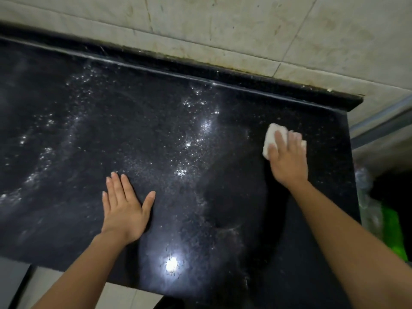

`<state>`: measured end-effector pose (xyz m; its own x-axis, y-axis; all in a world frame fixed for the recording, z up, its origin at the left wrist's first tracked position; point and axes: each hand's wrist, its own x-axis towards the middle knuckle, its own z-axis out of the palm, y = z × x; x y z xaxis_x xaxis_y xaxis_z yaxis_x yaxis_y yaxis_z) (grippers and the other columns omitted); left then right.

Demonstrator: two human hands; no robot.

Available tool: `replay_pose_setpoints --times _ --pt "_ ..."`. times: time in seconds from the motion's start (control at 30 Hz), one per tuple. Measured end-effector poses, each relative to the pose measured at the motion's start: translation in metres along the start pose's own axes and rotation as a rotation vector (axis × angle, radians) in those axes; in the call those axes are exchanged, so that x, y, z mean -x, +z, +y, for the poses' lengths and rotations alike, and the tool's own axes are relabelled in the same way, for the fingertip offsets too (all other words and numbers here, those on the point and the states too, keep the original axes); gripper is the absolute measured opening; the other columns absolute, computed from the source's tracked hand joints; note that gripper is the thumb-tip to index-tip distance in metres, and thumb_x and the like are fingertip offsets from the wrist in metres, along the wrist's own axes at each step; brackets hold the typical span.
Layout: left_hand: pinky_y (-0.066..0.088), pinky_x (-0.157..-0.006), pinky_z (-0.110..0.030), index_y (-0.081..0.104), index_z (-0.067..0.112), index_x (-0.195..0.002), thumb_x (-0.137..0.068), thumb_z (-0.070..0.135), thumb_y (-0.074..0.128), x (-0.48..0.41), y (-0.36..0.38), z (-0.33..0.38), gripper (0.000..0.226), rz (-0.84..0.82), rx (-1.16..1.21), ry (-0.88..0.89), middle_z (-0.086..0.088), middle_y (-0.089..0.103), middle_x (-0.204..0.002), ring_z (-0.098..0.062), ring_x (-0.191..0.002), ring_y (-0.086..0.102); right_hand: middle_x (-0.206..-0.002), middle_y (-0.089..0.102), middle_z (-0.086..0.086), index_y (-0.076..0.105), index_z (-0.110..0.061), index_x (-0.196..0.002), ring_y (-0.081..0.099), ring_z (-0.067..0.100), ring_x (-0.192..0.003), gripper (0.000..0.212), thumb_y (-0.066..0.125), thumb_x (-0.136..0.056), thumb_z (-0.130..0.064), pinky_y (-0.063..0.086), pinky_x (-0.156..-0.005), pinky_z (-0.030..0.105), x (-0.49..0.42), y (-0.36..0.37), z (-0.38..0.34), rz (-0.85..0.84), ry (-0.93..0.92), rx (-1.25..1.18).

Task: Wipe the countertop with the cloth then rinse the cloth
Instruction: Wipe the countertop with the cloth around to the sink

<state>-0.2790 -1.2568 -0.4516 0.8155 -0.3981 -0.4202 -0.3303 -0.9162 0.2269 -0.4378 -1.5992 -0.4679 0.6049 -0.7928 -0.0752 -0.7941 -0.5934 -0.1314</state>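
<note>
A black speckled stone countertop (pixel 156 139) fills most of the view, wet with droplets and streaks. A small white cloth (pixel 270 134) lies on it near the right end. My right hand (pixel 288 157) presses flat on the cloth with straight fingers, covering most of it. Flat on the counter near the front edge, left of centre, rests my left hand (pixel 124 208), fingers spread, holding nothing.
A stained tiled wall (pixel 245 30) rises behind a low black backsplash (pixel 223 72). The counter ends on the right at about (pixel 352 152), where a plastic bag and something green (pixel 390 228) sit below. Pale floor tiles (pixel 55 284) show under the front edge.
</note>
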Motion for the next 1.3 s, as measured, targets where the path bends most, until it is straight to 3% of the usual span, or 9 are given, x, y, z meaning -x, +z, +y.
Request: replay_pose_setpoints --times 0.1,0.23,0.37,0.53,0.6,0.87,1.1,1.2,1.3 --pt "-0.017 -0.114 -0.037 -0.021 0.004 -0.145 -0.091 0.060 0.016 -0.002 -0.004 0.002 0.086 -0.064 -0.023 -0.025 -0.012 -0.031 -0.152 -0.021 -0.139 -0.031 -0.152 0.024 0.025 0.025 -0.008 -0.148 0.019 0.043 -0.139 0.055 0.026 -0.099 -0.031 0.014 -0.114 0.056 0.001 0.001 -0.064 0.060 0.093 -0.005" --pt "-0.017 -0.114 -0.038 -0.024 0.005 -0.143 -0.090 0.061 0.012 -0.001 -0.008 0.004 0.086 -0.114 -0.036 -0.034 -0.011 -0.035 -0.150 -0.020 -0.138 -0.034 -0.151 0.032 0.022 0.035 -0.008 -0.145 0.021 0.042 -0.141 0.055 0.031 -0.098 -0.034 0.016 -0.114 0.052 0.082 0.027 -0.126 -0.071 -0.687 0.054" --pt "-0.018 -0.114 -0.039 -0.027 0.006 -0.142 -0.088 0.063 0.009 -0.002 -0.010 0.004 0.086 -0.142 -0.048 -0.040 -0.010 -0.037 -0.149 -0.020 -0.136 -0.036 -0.156 0.026 0.008 0.031 -0.018 -0.148 0.017 0.030 -0.145 0.051 0.022 -0.102 -0.037 0.014 -0.117 0.046 0.041 0.015 -0.082 -0.116 -1.084 0.192" --pt "-0.020 -0.112 -0.038 -0.032 0.007 -0.139 -0.087 0.064 0.005 -0.003 -0.012 0.005 0.085 -0.179 -0.058 -0.045 -0.010 -0.041 -0.146 -0.019 -0.133 -0.041 -0.156 0.016 0.024 0.020 -0.009 -0.150 0.010 0.040 -0.144 0.063 0.009 -0.098 -0.041 0.007 -0.116 0.051 -0.049 0.004 -0.049 -0.003 -0.080 0.003" --pt "-0.020 -0.112 -0.038 -0.032 0.007 -0.139 -0.088 0.063 0.006 -0.003 -0.014 0.006 0.085 -0.189 -0.053 -0.049 -0.010 -0.041 -0.146 -0.020 -0.133 -0.040 -0.157 0.011 0.023 0.016 -0.009 -0.151 0.006 0.039 -0.145 0.057 0.019 -0.100 -0.034 0.003 -0.117 0.052 -0.043 0.002 -0.092 -0.028 0.070 -0.042" --pt "-0.020 -0.113 -0.039 -0.038 0.011 -0.129 -0.090 0.062 0.006 -0.001 -0.018 0.007 0.078 -0.192 -0.042 -0.048 -0.010 -0.042 -0.146 -0.021 -0.133 -0.040 -0.142 0.046 0.013 0.044 -0.012 -0.139 0.038 0.035 -0.134 0.050 0.027 -0.096 -0.031 0.026 -0.110 0.047 0.009 0.002 -0.141 -0.071 -1.048 0.037" --pt "-0.022 -0.111 -0.039 -0.039 0.008 -0.130 -0.090 0.061 0.003 -0.002 -0.018 0.005 0.079 -0.201 -0.039 -0.017 -0.009 -0.049 -0.137 -0.020 -0.129 -0.044 -0.152 0.022 0.022 0.023 -0.009 -0.147 0.016 0.038 -0.140 0.052 0.025 -0.098 -0.027 0.011 -0.114 0.049 -0.050 -0.001 -0.129 -0.031 0.079 0.005" --pt "-0.022 -0.111 -0.040 -0.038 0.007 -0.132 -0.089 0.062 0.002 -0.003 -0.018 0.005 0.080 -0.192 -0.026 -0.013 -0.009 -0.050 -0.134 -0.020 -0.126 -0.045 -0.129 0.043 0.019 0.045 -0.008 -0.131 0.033 0.037 -0.119 0.055 0.020 -0.083 -0.019 0.030 -0.103 0.052 -0.002 0.011 -0.203 0.052 -0.339 0.030" --pt "-0.023 -0.110 -0.039 -0.037 0.006 -0.133 -0.073 0.070 -0.019 0.000 -0.016 0.003 0.089 -0.144 -0.018 -0.001 -0.009 -0.048 -0.136 -0.020 -0.128 -0.044 -0.152 0.030 0.014 0.033 -0.013 -0.146 0.018 0.033 -0.143 0.052 0.022 -0.097 -0.025 0.000 -0.118 0.040 0.026 0.018 -0.229 -0.178 -0.846 0.009"
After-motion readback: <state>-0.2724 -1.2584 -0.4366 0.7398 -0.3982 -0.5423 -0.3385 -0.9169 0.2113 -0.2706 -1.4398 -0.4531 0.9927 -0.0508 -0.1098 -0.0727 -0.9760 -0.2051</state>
